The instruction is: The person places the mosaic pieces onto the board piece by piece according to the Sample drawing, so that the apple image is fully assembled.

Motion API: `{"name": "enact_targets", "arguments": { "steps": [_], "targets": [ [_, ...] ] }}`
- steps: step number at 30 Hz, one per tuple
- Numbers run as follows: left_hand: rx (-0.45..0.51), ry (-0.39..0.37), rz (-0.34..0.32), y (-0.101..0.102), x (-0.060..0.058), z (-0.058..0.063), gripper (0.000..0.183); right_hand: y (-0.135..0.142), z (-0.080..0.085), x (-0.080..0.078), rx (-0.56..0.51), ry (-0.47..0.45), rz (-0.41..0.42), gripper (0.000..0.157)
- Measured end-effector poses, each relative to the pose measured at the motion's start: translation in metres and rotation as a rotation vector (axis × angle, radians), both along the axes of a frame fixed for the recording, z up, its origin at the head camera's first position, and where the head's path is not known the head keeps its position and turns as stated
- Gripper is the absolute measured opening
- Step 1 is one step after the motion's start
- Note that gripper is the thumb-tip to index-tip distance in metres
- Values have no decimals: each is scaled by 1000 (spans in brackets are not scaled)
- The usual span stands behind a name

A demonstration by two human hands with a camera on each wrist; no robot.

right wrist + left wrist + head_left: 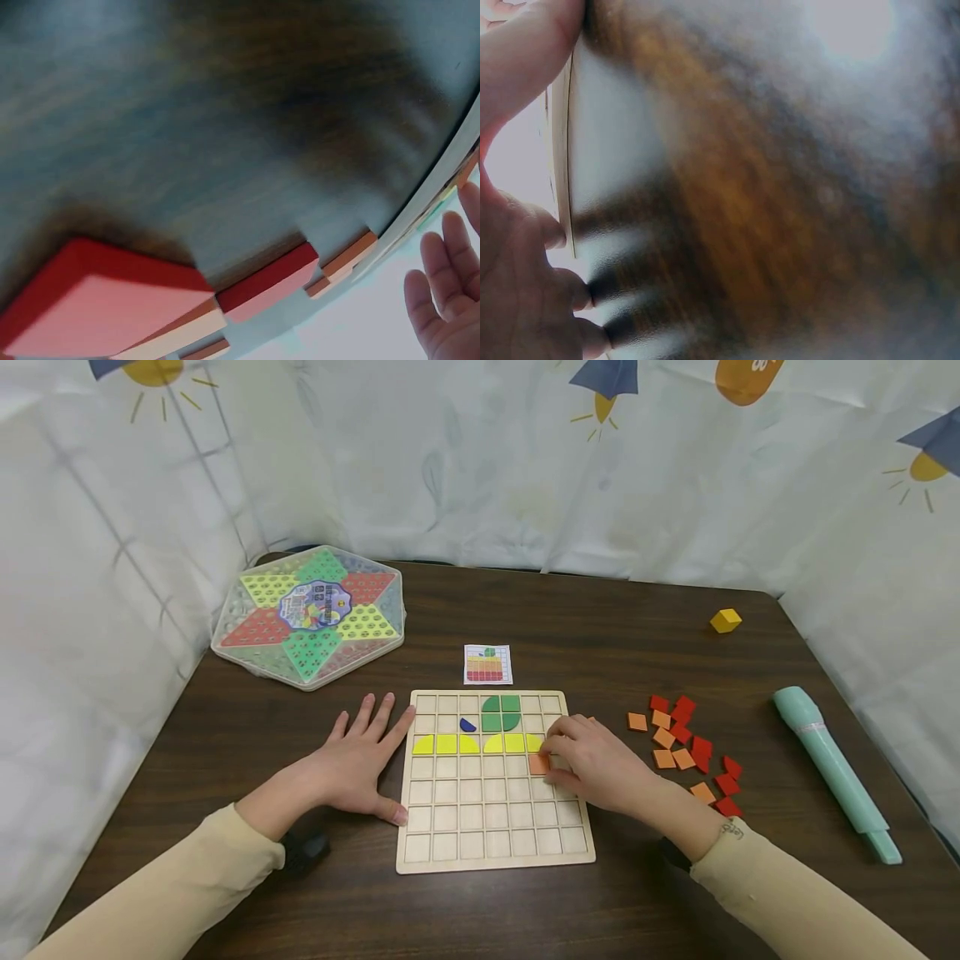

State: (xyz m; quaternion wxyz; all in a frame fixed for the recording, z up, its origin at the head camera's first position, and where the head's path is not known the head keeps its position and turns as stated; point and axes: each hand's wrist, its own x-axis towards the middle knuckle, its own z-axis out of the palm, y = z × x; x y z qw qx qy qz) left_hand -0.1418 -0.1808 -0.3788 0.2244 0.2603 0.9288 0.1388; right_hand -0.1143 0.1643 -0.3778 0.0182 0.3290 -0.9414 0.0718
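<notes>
Step in hand: One orange tile (538, 765) sits directly below the right end of a yellow row on a light wooden grid board (495, 864); it appears to be in the midst of being placed.
Right grip: The right hand (596, 762) reaches over the board's right side, fingers bent, thumb and fingertips nearly together at the tile's right edge, apparently pinching it.
Left grip: The left hand (351, 770) lies spread wide at the board's left edge, holding nothing, as if steadying it.
Next move: Probably calls for seating the tile flat in its square, then letting go without nudging the yellow pieces (447, 744).
Pattern card: A small printed card (487, 680) stands beyond the board, showing yellow above orange and red rows.
Loose pieces: Orange squares (637, 722) and red squares (727, 785) lie scattered right of the board.
Surface: Dark wood-grained surface (345, 910), with a hexagonal game box (315, 643) far left, a yellow block (725, 621) far right and a pale green stick-shaped object (832, 764) nearer right.
Room: White printed curtains (487, 485) hang behind and at both sides.
</notes>
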Motion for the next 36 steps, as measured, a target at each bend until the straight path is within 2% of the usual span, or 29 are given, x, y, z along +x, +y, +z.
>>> {"name": "enact_targets", "arguments": {
  "steps": [5,10,19,27,36],
  "targets": [
    [4,0,-17,3,-3,-4,138,8,1,6,5,-18,-11,32],
    [-2,1,-28,6,-6,-8,138,19,4,13,-33,-21,-29,31],
    [-7,12,-43,12,-8,-10,139,62,9,34,-49,29,-112,36],
    [-4,35,-24,1,-6,-12,142,97,13,51,-72,-24,-221,36],
    [4,53,-31,-4,-9,-18,145,125,6,62,-18,32,-226,39]
  ]
}}
